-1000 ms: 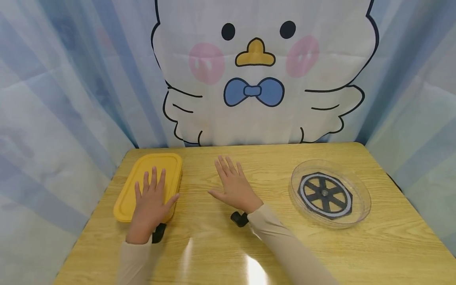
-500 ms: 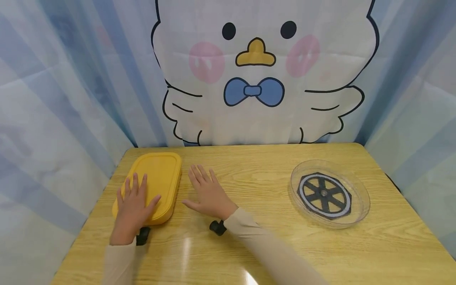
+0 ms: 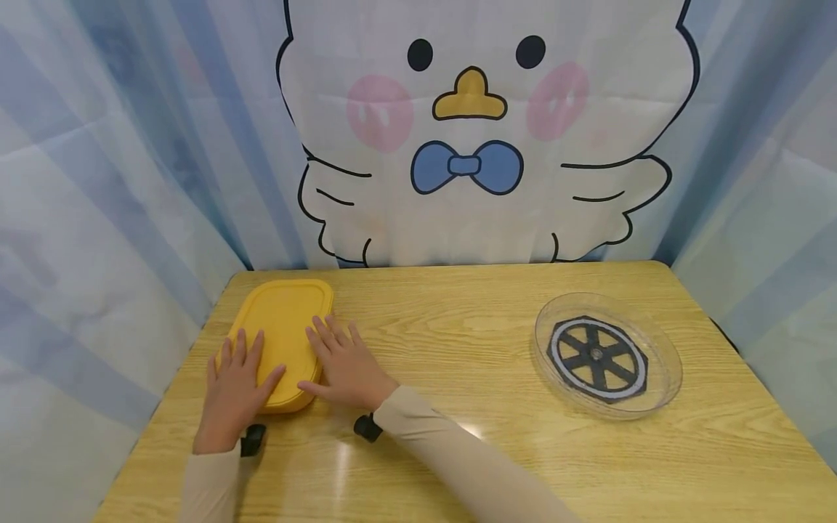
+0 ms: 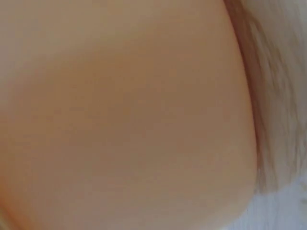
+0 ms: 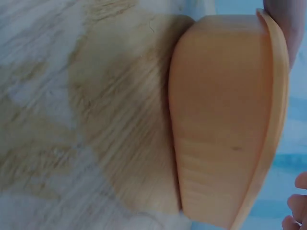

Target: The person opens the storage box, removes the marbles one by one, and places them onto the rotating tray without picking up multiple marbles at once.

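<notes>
A yellow lidded box [image 3: 281, 319] sits at the table's left. My left hand [image 3: 232, 396] lies over its near left corner, fingers straight and spread. Over its right edge is my right hand [image 3: 346, 367], palm down, fingers extended and thumb pointing left. Whether either hand presses on the lid cannot be told. The box's side wall [image 4: 129, 115] fills most of the left wrist view. In the right wrist view, the box wall [image 5: 218, 115] and lid rim [image 5: 274, 110] show, with fingertips [image 5: 298, 206] at the lower right, apart from the wall.
A clear round dish [image 3: 663, 388] stands on the right of the wooden table [image 3: 458, 319], with a dark spoked wheel shape [image 3: 596, 356] in it. Curtains [image 3: 118, 218] hang on the left, right and back. A dark wrist camera [image 3: 368, 428] sits below the right hand.
My right hand has moved left from mid-table to the box's right edge. The left hand has shifted left and slightly nearer, towards the box's near left corner. The dish has stayed put.
</notes>
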### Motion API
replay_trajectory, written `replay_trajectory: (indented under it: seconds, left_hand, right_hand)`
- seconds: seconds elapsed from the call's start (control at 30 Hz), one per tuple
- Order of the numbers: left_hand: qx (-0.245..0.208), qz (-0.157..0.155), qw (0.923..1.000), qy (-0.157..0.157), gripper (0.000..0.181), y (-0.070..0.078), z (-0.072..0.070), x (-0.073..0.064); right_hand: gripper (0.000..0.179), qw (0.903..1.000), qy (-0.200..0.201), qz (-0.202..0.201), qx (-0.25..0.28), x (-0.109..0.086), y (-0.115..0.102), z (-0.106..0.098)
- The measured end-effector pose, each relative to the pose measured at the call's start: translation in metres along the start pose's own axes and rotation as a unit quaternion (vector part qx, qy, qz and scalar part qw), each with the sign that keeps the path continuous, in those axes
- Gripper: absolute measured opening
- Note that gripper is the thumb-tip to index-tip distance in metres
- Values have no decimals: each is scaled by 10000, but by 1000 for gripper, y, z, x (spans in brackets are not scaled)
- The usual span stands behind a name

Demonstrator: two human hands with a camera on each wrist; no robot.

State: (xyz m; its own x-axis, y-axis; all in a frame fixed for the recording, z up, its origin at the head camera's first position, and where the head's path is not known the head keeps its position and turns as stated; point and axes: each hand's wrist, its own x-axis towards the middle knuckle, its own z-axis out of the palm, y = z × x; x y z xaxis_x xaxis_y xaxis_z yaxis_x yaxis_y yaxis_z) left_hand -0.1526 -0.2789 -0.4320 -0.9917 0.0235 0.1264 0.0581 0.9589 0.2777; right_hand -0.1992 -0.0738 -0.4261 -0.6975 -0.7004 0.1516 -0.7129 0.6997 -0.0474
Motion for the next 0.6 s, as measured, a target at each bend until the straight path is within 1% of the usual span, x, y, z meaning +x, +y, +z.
replay_trajectory:
  seconds: [0.1, 0.23, 0.37, 0.6]
  left_hand:
    - [98, -55, 9999, -110, 78, -4, -1, 1]
    - [114, -83, 9997, -209, 79, -7, -2, 1]
    - [190, -64, 9997, -170, 78, -8, -1, 1]
    - [346, -34, 9994, 11, 76, -6, 5, 1]
  right_hand:
    - [81, 9998, -203, 22, -22, 4, -4, 4]
    - [80, 9991, -406, 33, -80, 6, -7, 11]
    - [80, 9990, -446, 1, -100, 8, -7, 17]
    - [80, 9991, -422, -36, 78, 7, -4, 18]
